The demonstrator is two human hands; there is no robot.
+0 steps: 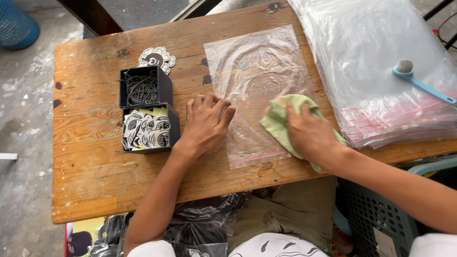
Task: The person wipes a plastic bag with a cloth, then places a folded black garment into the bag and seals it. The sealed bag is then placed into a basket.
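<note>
Head view looks straight down on a worn wooden desk (95, 185), the biggest thing in sight, with bare concrete floor (24, 119) off at nine o'clock. Next in size, a thick stack of clear zip bags (381, 57) with red seal lines fills the desk's two o'clock corner, and a light blue long-handled brush (421, 83) lies on top of it.

At the middle lies a single clear zip bag (257, 81), flat, its red seal edge toward six o'clock. From the right hand, the stack is just beside it at three o'clock.

On that bag's lower right part the right hand (309, 133) presses a pale green cloth (281, 121), the grip closed down over the bunched cloth. At nine o'clock of it, the left hand (207, 121) rests on the bag's left edge, fingers curled and pressed together, pinning the plastic and holding nothing.

Further toward nine o'clock stand two small black boxes touching each other: the far one (145, 85) holds what seems to be a tangle of thin dark chains, though that is hard to be sure of, and the near one (150, 128) is packed with black-and-white stickers. A flower-shaped sticker (157, 57) lies loose at twelve o'clock of the boxes.

As for progress, I judge the wiping under way: the bag looks streaked across its upper half, it is empty, and its seal area is not yet handled.
</note>
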